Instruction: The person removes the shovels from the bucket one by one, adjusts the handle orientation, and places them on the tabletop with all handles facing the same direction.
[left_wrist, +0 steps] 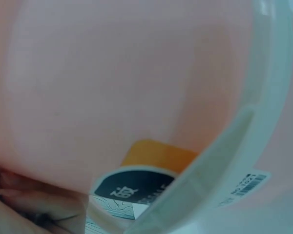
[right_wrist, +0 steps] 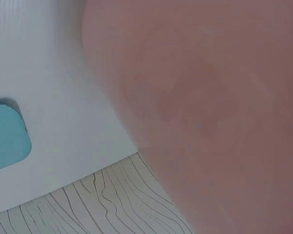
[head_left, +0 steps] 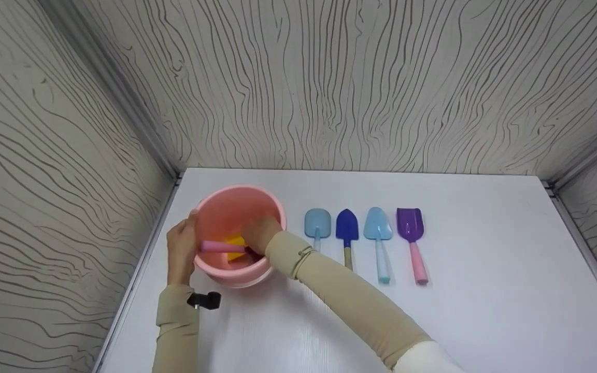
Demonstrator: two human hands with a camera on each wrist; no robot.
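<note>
A pink bucket [head_left: 240, 194] stands at the left of the white table. My left hand [head_left: 181, 251] grips its left rim; in the left wrist view, the fingers [left_wrist: 44, 202] show beside the bucket's wall. My right hand [head_left: 261, 233] reaches down inside the bucket, its fingers hidden from sight. Close to that hand, a pink handle [head_left: 222, 247] leans against the inner left wall, over a yellow thing [head_left: 235, 255] whose kind I cannot make out. The right wrist view is mostly filled by the bucket's pink wall [right_wrist: 200, 97].
Right of the bucket lie a light blue shovel [head_left: 317, 223], a dark blue trowel [head_left: 347, 225], a second light blue trowel [head_left: 378, 225] and a purple shovel with a pink handle [head_left: 410, 225], in a row. Wood-patterned panels [head_left: 329, 88] rise behind the table [head_left: 495, 259] and at its sides.
</note>
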